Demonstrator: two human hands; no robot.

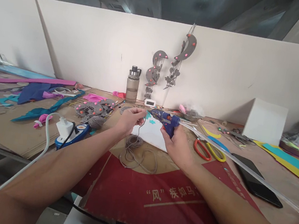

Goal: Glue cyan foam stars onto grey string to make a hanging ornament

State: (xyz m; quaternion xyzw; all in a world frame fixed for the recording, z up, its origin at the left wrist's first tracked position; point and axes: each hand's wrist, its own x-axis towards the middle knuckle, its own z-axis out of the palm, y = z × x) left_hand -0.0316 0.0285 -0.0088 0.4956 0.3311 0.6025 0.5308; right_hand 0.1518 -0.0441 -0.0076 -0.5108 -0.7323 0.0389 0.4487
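My right hand (pixel 175 141) is wrapped round the handle of a blue glue gun (pixel 168 122), which has a long clear glue stick (pixel 244 165) running out of its back to the right. The gun's nozzle points left, close to the fingertips of my left hand (pixel 133 119). Those fingers pinch a grey cord (pixel 142 129) and a small teal piece (pixel 148 115). Below, the cord lies in a loose coil (pixel 134 141) on the cardboard. Another teal piece (pixel 152 121) rests on a white sheet (pixel 153 136) under the gun.
Red-and-yellow scissors (pixel 207 151) and a black phone (pixel 256 181) lie at the right. A power strip (pixel 72 136) with a white plug stands left of my left forearm. Behind are a bottle (pixel 132 86), grey yarn (pixel 95 121) and hanging moon ornaments (pixel 188 49).
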